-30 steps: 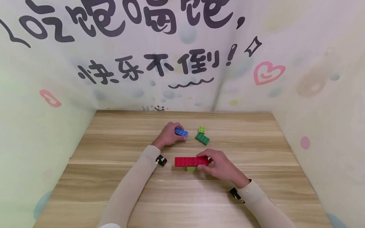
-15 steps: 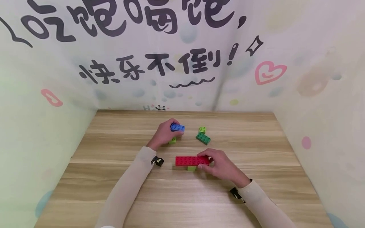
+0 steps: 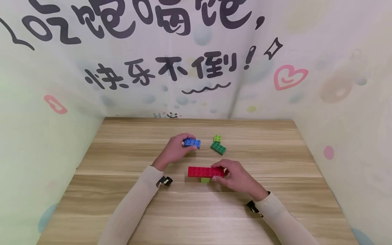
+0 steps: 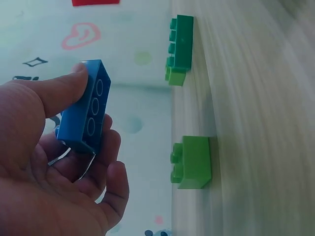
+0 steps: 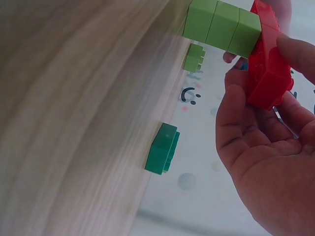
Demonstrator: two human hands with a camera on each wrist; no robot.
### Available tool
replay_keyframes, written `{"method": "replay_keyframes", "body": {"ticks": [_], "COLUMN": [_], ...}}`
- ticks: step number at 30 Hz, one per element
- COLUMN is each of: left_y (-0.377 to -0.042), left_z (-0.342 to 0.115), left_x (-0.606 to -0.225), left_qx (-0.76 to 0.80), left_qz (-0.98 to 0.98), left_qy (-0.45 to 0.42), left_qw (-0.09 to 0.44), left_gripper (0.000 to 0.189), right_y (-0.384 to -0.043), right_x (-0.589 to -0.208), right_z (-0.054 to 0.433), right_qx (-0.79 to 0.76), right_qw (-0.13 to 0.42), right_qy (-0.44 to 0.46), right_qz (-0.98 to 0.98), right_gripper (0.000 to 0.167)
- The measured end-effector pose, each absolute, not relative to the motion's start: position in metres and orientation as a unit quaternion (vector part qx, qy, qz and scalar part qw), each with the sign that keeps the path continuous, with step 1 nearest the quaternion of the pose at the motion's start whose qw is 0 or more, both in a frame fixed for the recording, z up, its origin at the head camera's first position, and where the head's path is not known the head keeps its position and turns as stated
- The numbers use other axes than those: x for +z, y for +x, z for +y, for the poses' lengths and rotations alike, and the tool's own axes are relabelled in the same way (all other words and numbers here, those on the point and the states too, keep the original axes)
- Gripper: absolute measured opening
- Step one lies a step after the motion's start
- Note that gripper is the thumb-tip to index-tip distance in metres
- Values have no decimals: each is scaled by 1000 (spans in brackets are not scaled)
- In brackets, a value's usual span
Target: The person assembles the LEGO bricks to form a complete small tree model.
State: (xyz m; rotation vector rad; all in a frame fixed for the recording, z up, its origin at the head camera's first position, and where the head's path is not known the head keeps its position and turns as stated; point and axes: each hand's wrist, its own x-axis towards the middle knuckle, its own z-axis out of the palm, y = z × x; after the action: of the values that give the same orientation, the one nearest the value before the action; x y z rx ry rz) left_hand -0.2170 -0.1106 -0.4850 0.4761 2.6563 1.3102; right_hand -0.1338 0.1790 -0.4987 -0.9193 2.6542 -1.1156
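Note:
My left hand [image 3: 175,149] pinches a blue building brick [image 3: 192,143] between thumb and fingers, raised above the table. In the left wrist view the brick's hollow underside shows, and a small light green brick [image 4: 196,162] stands on the table below it; in the head view that one is hidden. My right hand [image 3: 237,177] grips the right end of a row of two red bricks [image 3: 197,172]. These sit crosswise on a column of light green bricks [image 5: 221,27], forming a T shape. The column's foot is out of the right wrist view.
Beyond the red row, a dark green brick [image 3: 218,148] lies on the wooden table [image 3: 122,143] against another small light green brick [image 3: 217,139]. Printed walls [image 3: 202,102] enclose the table at the back and both sides.
My left hand shifts left and away with the blue brick, uncovering a light green brick, then comes back nearer and covers it again. My right hand keeps its hold on the red bricks.

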Motion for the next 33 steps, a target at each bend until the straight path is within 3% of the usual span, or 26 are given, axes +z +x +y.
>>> {"method": "replay_keyframes", "body": {"ticks": [16,33], "left_y": [-178,-146], "left_z": [-115,-106], "left_x": [-473,-468], "left_qx": [436,445], "left_qz": [869,857], "left_qy": [199,220], "left_qw": [121,136], "left_gripper": [43,41], "right_y": [-134,-133], "right_x": [-501,-496], "right_z": [179,178], "right_qx": [-380,-380], "right_qw": [54,66], "right_qy": [-312,-300], "right_qz": [869,873], "right_gripper": [32,33]}}
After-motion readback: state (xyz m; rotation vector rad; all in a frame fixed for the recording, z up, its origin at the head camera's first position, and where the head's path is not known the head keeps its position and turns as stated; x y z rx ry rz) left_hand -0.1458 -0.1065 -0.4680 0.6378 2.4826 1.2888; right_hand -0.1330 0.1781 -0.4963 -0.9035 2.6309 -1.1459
